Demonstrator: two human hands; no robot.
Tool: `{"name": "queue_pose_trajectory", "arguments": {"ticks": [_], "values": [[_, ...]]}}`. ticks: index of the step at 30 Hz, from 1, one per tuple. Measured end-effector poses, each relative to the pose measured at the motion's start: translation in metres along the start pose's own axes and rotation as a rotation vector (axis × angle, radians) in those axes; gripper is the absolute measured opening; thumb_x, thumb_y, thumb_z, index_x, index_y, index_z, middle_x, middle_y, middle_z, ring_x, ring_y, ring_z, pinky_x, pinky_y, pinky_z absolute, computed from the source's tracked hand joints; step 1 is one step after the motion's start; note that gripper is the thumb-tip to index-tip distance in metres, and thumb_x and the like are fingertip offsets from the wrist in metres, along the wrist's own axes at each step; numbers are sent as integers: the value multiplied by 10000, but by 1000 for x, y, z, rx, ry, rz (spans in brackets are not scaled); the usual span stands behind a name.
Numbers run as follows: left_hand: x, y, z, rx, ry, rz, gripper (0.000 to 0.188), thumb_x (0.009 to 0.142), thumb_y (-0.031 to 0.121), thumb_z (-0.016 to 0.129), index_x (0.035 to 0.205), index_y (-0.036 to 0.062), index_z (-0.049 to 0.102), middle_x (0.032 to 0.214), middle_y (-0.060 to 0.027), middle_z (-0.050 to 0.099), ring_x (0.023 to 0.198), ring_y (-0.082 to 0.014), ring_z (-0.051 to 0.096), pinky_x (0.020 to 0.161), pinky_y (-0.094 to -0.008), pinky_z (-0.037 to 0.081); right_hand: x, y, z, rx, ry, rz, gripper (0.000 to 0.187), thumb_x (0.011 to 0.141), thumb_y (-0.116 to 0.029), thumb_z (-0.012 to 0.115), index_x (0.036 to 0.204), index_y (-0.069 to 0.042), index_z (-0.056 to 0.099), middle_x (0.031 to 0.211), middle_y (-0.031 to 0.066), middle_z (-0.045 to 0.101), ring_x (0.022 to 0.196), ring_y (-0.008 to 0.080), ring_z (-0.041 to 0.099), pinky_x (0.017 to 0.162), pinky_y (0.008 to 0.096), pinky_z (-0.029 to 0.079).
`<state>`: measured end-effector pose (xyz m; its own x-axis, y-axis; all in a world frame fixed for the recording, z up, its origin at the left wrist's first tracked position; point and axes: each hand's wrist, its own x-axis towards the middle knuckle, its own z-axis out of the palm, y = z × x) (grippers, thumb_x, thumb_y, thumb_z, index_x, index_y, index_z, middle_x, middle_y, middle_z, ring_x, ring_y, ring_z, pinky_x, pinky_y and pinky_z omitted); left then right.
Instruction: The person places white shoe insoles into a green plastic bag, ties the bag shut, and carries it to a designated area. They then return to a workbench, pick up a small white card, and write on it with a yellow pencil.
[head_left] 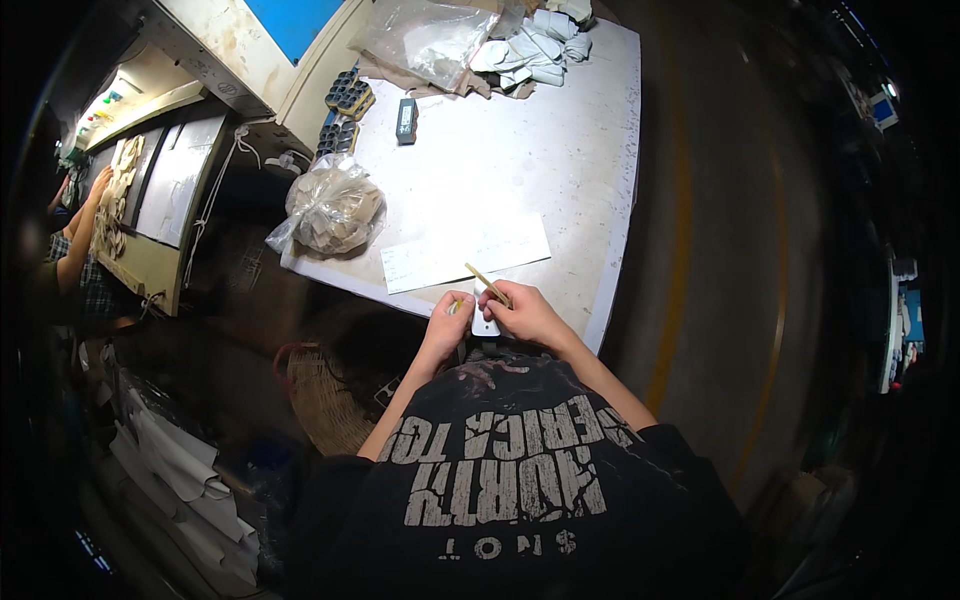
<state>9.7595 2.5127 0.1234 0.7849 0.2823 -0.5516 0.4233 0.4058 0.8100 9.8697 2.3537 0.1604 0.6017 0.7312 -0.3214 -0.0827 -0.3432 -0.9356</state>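
Observation:
My right hand is closed around a thin yellowish stick, held like a pen, its far end slanting up and left over the paper. Close beside it, my left hand is pinched shut, and a small yellow bit shows at its fingertips; its kind is too small to tell. Between the two hands lies a narrow white piece with a dark round spot, at the table's near edge. Just beyond my hands, a white paper sheet with faint writing rests on the table.
On the white table stand a tied clear bag of beige pieces, dark round-celled blocks and a small dark box. Pale gloves or cloths lie at the far edge. Another person's arm reaches over a board at left.

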Motion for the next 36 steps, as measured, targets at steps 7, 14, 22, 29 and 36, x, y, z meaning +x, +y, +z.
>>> {"name": "queue_pose_trajectory", "arguments": {"ticks": [7,14,22,29,36], "values": [[-9,-13,-4,-233,115,-47,168,1045,231,593,1071,67,565,736,6,534,599,-94,499,545,-261,425,6,-4,3,-306,205,-15,251,913,-187,660,1109,-32,639,937,172,729,848,315,713,771,391,553],[-26,-15,-4,-145,49,-2,157,1049,187,562,1138,61,589,785,-24,592,656,-103,569,603,-263,464,-13,-5,5,-184,130,60,271,927,-172,638,1176,-67,655,979,168,737,912,374,712,801,431,550],[-38,5,5,921,119,682,305,897,-15,603,1168,114,655,1122,-109,665,890,-313,675,765,-365,544,-15,-19,-32,-672,400,26,332,894,-138,623,1196,-186,753,908,151,642,879,328,677,766,410,539],[-45,-11,7,1329,-163,735,501,771,-40,640,1229,159,681,1321,-124,582,992,-365,686,859,-443,561,-30,3,-37,-33,523,77,389,1092,-338,380,1089,-67,660,651,47,578,539,142,564,579,313,489],[-61,-38,23,1339,-158,665,679,772,-34,626,1377,275,626,1352,-211,510,1010,-377,692,892,-443,570,-45,40,-18,296,316,50,413,1080,-396,483,920,-32,597,695,57,631,464,97,535,470,247,469]]}}
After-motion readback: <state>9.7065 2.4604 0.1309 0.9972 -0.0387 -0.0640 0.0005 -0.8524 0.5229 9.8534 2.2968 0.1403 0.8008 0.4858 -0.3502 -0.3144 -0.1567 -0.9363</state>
